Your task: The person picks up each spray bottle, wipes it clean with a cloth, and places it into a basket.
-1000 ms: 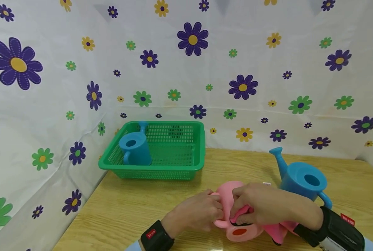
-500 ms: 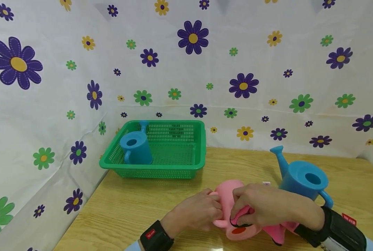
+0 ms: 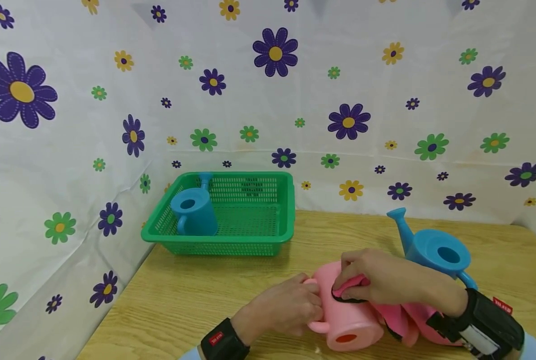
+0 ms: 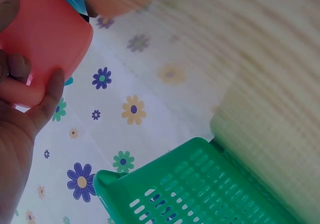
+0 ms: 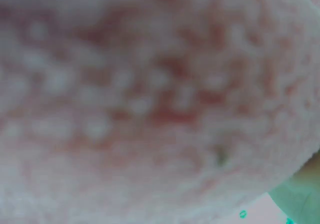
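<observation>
A pink watering can [image 3: 351, 322] lies tilted on the wooden table, its dark red opening facing the near side. My left hand [image 3: 289, 306] grips its handle, with the thumb and fingers round it in the left wrist view. With my right hand [image 3: 382, 276] I pinch a bunched pink cloth [image 3: 350, 290] with black edging, held against the can's upper side. More of the pink cloth [image 3: 393, 320] hangs below that hand, and another pink shape sits partly hidden under the wrist. A blurred pinkish-white surface fills most of the right wrist view.
At the back left stands a green basket [image 3: 224, 240] with a blue watering can [image 3: 197, 215] in it. Just behind my right forearm is a second blue watering can [image 3: 436, 252], its spout pointing up and left. A flowered sheet [image 3: 231, 110] hangs behind the table.
My right hand and the cloth have slid along the pink watering can, away from its opening. The can has turned slightly, and my left hand keeps its grip on the handle.
</observation>
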Tool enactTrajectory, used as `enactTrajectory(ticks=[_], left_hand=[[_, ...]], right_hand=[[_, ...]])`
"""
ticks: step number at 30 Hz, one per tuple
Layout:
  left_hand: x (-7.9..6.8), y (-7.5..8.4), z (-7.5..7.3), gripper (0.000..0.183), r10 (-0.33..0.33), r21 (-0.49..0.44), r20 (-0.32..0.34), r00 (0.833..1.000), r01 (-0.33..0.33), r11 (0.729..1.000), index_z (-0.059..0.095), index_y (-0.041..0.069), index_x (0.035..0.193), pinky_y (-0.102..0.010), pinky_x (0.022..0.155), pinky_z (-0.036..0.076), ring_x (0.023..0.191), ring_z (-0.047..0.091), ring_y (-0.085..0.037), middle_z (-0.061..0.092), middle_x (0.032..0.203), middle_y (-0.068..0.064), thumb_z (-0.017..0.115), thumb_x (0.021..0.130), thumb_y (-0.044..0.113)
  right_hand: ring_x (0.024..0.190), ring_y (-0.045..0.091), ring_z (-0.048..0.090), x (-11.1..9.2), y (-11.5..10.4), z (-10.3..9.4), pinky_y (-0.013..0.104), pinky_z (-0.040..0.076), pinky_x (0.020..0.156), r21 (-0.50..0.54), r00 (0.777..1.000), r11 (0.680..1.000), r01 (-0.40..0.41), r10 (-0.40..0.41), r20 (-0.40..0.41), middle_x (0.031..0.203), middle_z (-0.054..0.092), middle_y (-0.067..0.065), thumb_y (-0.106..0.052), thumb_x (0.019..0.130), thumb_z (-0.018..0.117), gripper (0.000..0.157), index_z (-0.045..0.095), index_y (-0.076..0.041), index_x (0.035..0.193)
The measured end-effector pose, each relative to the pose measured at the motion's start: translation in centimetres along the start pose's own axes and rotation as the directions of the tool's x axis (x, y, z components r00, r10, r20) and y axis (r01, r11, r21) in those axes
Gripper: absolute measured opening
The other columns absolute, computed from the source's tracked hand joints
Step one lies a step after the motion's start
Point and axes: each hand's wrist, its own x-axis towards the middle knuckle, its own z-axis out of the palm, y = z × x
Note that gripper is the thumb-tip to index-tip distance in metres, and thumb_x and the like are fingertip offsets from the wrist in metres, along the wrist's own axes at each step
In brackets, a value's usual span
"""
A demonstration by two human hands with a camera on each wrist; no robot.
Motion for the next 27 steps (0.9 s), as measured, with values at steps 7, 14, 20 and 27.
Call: enactTrajectory(ticks=[7, 14, 20, 27], left_hand=[[0.1, 0.6, -0.3, 0.016, 0.023, 0.002, -0.027, 0.999, -0.023, 1.0, 0.06, 0.028, 0.068, -0.031, 0.078, 0.044, 0.082, 0.049, -0.006, 0.064, 0.075, 0.017, 0.075, 0.07, 0.023], [0.1, 1.0, -0.2, 0.017, 0.031, 0.017, -0.071, 0.997, -0.03, 0.999, 0.058, 0.028, 0.065, -0.029, 0.075, 0.042, 0.079, 0.048, -0.006, 0.062, 0.072, 0.017, 0.074, 0.073, 0.027], [0.1, 1.1, 0.1, 0.021, 0.035, 0.007, -0.108, 0.994, -0.035, 0.999, 0.055, 0.027, 0.063, -0.03, 0.074, 0.042, 0.076, 0.047, -0.006, 0.058, 0.069, 0.015, 0.073, 0.074, 0.025], [-0.1, 0.9, 0.2, 0.022, 0.03, -0.017, -0.109, 0.994, -0.032, 0.999, 0.057, 0.026, 0.065, -0.03, 0.077, 0.045, 0.08, 0.049, -0.006, 0.06, 0.073, 0.014, 0.075, 0.077, 0.029]], right_hand=[[0.081, 0.006, 0.056, 0.2, 1.8, -0.2, 0.027, 0.056, 0.066, -0.051, 0.994, 0.998, -0.023, 0.017, -0.106, 0.089, 0.06, -0.012, -0.023, 0.084, 0.075, 0.022, 0.076, -0.025, 0.106], [0.08, 0.005, 0.058, 0.2, 3.1, -0.1, 0.028, 0.057, 0.066, -0.056, 0.98, 0.998, 0.024, -0.035, -0.197, 0.089, 0.063, -0.01, -0.022, 0.084, 0.076, 0.02, 0.077, -0.021, 0.104], [0.079, 0.005, 0.058, 0.1, 3.5, 0.0, 0.028, 0.057, 0.064, -0.052, 0.97, 0.997, 0.052, -0.063, -0.237, 0.088, 0.063, -0.009, -0.022, 0.084, 0.076, 0.02, 0.077, -0.02, 0.103], [0.081, 0.005, 0.059, -0.1, 3.2, -0.2, 0.028, 0.056, 0.064, -0.039, 0.974, 0.997, 0.063, -0.07, -0.214, 0.088, 0.066, -0.011, -0.024, 0.084, 0.075, 0.019, 0.076, -0.023, 0.103]])
